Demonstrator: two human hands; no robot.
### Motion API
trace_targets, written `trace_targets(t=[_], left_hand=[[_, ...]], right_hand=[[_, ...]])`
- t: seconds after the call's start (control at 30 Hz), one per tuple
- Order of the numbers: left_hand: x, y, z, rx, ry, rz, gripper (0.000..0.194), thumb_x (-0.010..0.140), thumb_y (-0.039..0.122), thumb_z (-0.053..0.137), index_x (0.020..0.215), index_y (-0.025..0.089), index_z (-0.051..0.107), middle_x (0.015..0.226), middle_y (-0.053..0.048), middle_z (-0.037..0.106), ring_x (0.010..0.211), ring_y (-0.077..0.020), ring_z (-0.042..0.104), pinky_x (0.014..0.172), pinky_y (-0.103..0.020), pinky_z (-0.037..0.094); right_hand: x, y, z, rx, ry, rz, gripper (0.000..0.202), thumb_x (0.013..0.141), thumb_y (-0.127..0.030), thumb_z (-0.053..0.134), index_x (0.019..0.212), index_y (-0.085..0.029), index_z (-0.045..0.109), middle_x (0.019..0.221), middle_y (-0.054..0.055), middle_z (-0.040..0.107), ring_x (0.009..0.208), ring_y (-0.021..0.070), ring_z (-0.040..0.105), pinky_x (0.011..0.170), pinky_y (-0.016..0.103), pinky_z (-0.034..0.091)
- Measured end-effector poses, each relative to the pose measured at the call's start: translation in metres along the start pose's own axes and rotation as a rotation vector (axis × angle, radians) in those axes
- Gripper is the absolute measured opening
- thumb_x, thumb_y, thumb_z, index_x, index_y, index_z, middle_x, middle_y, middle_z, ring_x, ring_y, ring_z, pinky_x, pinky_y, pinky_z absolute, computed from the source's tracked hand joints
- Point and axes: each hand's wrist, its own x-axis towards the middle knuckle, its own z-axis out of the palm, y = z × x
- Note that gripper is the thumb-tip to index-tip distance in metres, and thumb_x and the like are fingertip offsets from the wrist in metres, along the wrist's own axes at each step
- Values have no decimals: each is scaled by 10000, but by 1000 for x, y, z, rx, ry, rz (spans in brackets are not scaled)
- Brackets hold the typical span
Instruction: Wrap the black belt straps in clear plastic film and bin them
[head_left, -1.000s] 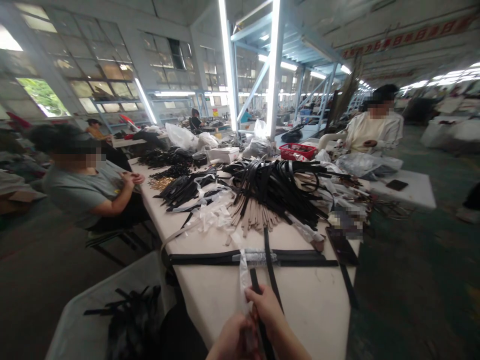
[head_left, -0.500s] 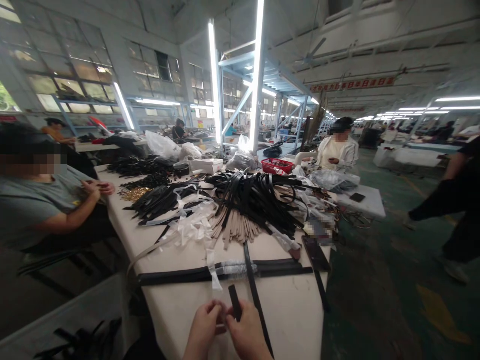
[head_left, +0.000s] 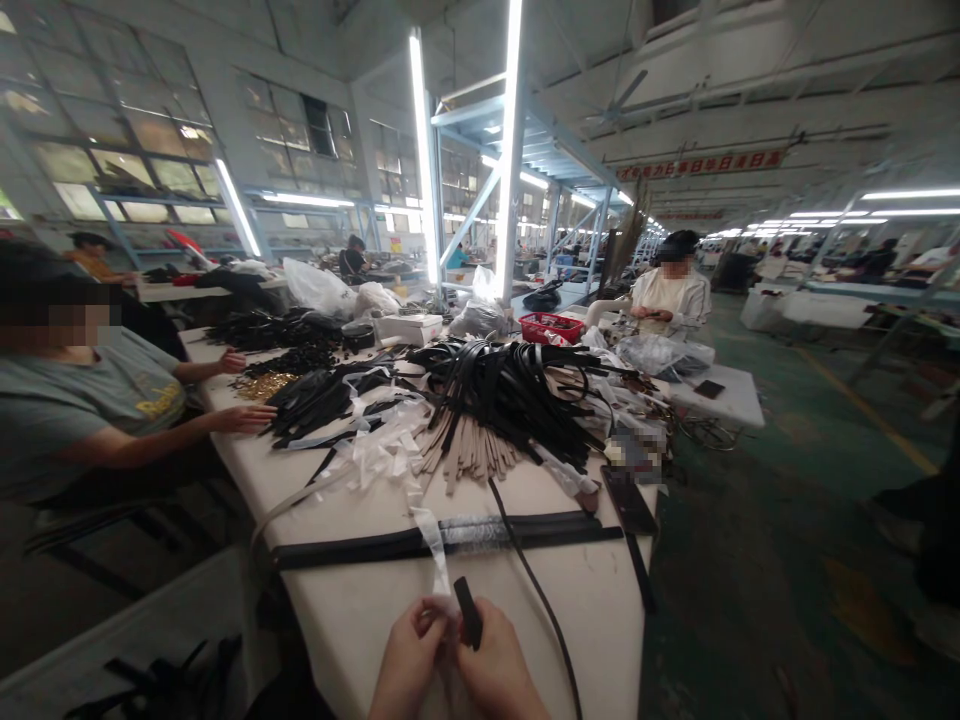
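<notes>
Close together at the table's near edge are my two hands. My left hand [head_left: 409, 650] pinches the white ribbon [head_left: 433, 545], which runs back toward a crumpled white heap [head_left: 382, 450]. In my right hand [head_left: 495, 655] is a black strap [head_left: 468, 612], its short end sticking up past the fingers. A long thin dark strip [head_left: 536, 580] curves down the table to the right of my hands. Across the table beyond them lies a bundle of black straps [head_left: 352, 540] with clear wrap round its middle.
A large pile of black straps [head_left: 517, 400] covers the middle of the table [head_left: 592, 620]. A dark phone [head_left: 628, 500] lies near the right edge. One person [head_left: 112, 400] sits at the left, another [head_left: 670, 285] beyond a red basket [head_left: 552, 327].
The long dark strip has shifted from nearly straight to a curve on the right. The person at the left has parted their hands and reached to the table. My hands stay close together.
</notes>
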Motion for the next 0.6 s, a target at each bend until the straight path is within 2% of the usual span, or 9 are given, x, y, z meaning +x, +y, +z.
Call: trace_targets(t=[0.13,0.23,0.3,0.37,0.47,0.53,0.6], left_hand=[[-7,6,3,-33,-11,41,411,479,350,896,747,148,659,788,-114,747,883,-326,723,788,-376,582],[-10,8,5,-92,1,2,463,422,336,929,741,152,649,791,-118,752,916,-346,718,815,-399,583],[-12,8,6,-140,6,-43,480,413,324,937,755,153,647,787,-116,752,904,-357,720,808,-416,589],[-13,8,6,-197,32,-74,461,450,310,928,777,152,644,787,-112,750,872,-353,727,790,-423,596],[-13,8,4,-232,107,-82,385,549,276,890,807,141,638,783,-97,740,821,-307,737,752,-376,602],[-10,10,2,-246,147,-99,327,612,239,854,836,139,638,794,-88,734,802,-271,737,716,-327,598],[-5,13,-1,-289,177,-114,273,667,180,805,878,144,637,816,-82,732,800,-243,735,696,-295,590]], right_hand=[[5,3,0,44,7,36,117,695,-216,666,784,-140,663,755,48,690,711,221,649,623,253,454],[8,3,-2,57,39,59,132,686,-243,699,747,-138,648,746,58,688,716,230,658,634,262,468],[9,4,-3,118,3,77,187,716,-300,697,789,-136,647,716,54,688,660,221,665,593,258,471],[8,4,-4,155,-35,88,194,704,-289,697,811,-131,662,679,40,688,607,206,660,544,240,453],[4,3,-7,98,-96,89,59,610,-146,664,657,-130,696,596,19,667,593,183,639,516,209,399],[0,0,-10,65,-175,90,104,583,-102,612,567,-138,708,547,7,647,572,161,614,511,200,369],[-6,-2,-13,52,-238,83,179,596,-105,572,573,-155,743,521,-3,635,532,142,585,498,199,341]])
